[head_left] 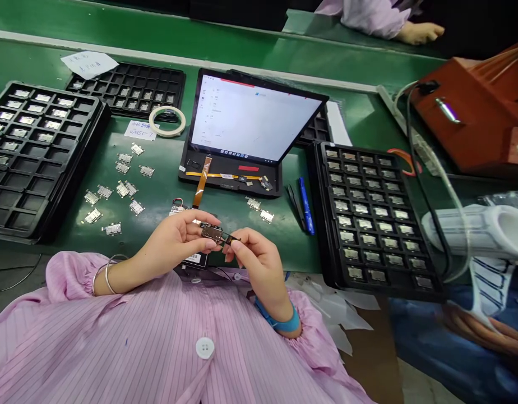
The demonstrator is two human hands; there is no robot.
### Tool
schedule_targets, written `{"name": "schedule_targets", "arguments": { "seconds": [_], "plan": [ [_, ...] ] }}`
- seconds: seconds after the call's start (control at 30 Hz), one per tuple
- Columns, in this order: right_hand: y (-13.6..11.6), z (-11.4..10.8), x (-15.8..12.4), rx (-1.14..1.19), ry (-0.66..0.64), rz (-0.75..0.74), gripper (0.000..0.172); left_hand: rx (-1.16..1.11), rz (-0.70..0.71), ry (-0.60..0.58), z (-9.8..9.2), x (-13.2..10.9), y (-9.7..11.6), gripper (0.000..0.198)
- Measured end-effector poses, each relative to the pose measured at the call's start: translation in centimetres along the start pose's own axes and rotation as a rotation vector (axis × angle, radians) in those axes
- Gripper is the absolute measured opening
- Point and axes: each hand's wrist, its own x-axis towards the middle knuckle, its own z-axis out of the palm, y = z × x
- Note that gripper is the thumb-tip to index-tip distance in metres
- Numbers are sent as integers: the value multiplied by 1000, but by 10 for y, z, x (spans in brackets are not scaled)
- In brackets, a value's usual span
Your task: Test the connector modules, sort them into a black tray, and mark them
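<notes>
Close to my chest, my left hand (pixel 177 235) grips a small circuit board (pixel 212 232) with a dark metal cover between thumb and fingers. At the board's right end, my right hand (pixel 261 258) pinches a small dark connector piece (pixel 230 239); whether it is plugged in I cannot tell. Partly hidden under my hands lies a black part with a white label (pixel 194 258). An orange flex cable (pixel 202 182) runs from behind my left hand to an opened device with a lit screen (pixel 254 120). Two loose boards (pixel 259 210) lie beyond my right hand.
Several silver boards (pixel 122 188) are scattered left. Black trays stand left (pixel 44 202), behind (pixel 170 84) and right (pixel 326 247). Black tweezers (pixel 296 209), a blue pen-like tool (pixel 306 206) and a tape roll (pixel 181 130) lie around. Other people's hands show upper right (pixel 421 33) and lower right (pixel 486 331).
</notes>
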Motion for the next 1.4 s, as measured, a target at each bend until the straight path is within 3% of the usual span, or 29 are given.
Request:
{"name": "schedule_targets", "arguments": {
  "seconds": [0.4, 0.7, 0.9, 1.13, 1.4],
  "plan": [
    [2, -6, 2, 103, -112, 49, 21, 115, 30, -15, -2, -1, -7, 30],
    [1, -5, 2, 98, -99, 100, 21, 105, 21, -25, -2, -3, -8, 29],
    [3, -5, -1, 127, -41, 57, 22, 208, 104, 24, -4, -1, -8, 23],
    [1, -3, -3, 129, -116, 48, 22, 222, -24, -19, -6, 1, -10, 35],
    [0, 2, -5, 102, -120, 79, 25, 244, 12, 57, -2, 0, -11, 33]
  ]
}}
